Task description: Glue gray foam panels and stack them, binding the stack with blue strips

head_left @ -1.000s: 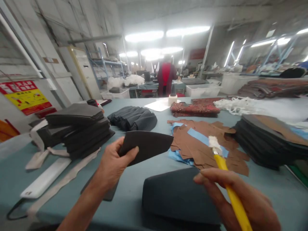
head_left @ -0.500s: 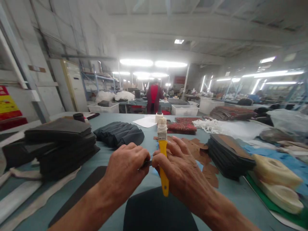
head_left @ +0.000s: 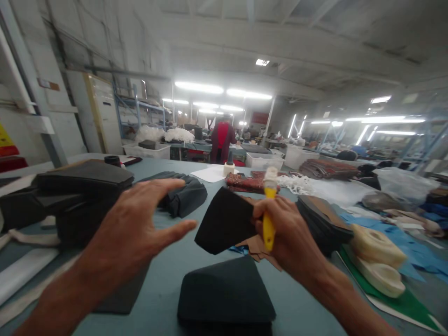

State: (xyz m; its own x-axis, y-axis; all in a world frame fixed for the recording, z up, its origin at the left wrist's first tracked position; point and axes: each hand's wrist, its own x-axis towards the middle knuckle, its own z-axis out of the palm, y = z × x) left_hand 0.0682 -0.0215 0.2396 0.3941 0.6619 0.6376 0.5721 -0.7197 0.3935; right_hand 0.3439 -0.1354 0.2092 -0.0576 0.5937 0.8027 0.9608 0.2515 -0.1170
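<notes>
My right hand (head_left: 289, 228) is closed round a paintbrush (head_left: 269, 214) with a yellow handle, its pale bristles upward. Between the same fingers is the edge of a flat black panel (head_left: 226, 221), which tilts out to the left above the table. My left hand (head_left: 135, 224) is open, thumb and fingers apart, a short gap away from the panel's left side. Below the panel, near the table's front edge, a stack of dark panels (head_left: 226, 291) lies flat. Another dark flat piece (head_left: 122, 294) shows partly under my left forearm.
Black stacks (head_left: 84, 179) stand at left, with a dark folded pile (head_left: 191, 193) behind my left hand. A pale bottle (head_left: 229, 169) stands at the back. At right are a black stack (head_left: 320, 219) and yellowish foam blocks (head_left: 378, 245). A person (head_left: 223, 137) stands farther off.
My hands have moved apart, and the left has opened and let go. The black panel, earlier edge-on between both hands, now shows its face in my right hand. The brush moved right.
</notes>
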